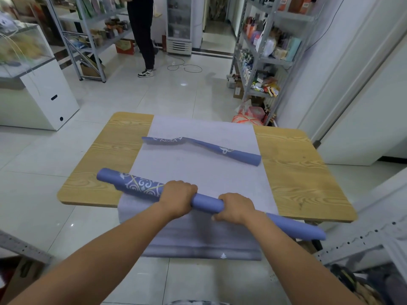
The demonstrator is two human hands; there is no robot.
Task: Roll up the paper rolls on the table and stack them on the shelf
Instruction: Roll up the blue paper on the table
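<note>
A long blue patterned paper roll [136, 183] lies slanted across the near edge of the wooden table [293, 172]. My left hand [178, 198] grips it near its middle, and my right hand [236, 208] grips it just to the right, both with fingers curled over the top. Its right end sticks out past the table's near right corner. Under it a pale sheet of paper [198, 170] is spread flat and hangs over the front edge. The far end of that sheet is curled into a loose, uneven blue roll [231, 151].
A metal shelf [259, 60] full of goods stands at the right behind the table, another shelf [92, 34] at the back left. A person [143, 36] in dark clothes stands by it. A white counter [37, 89] is at the left, a perforated metal rack [363, 238] at near right.
</note>
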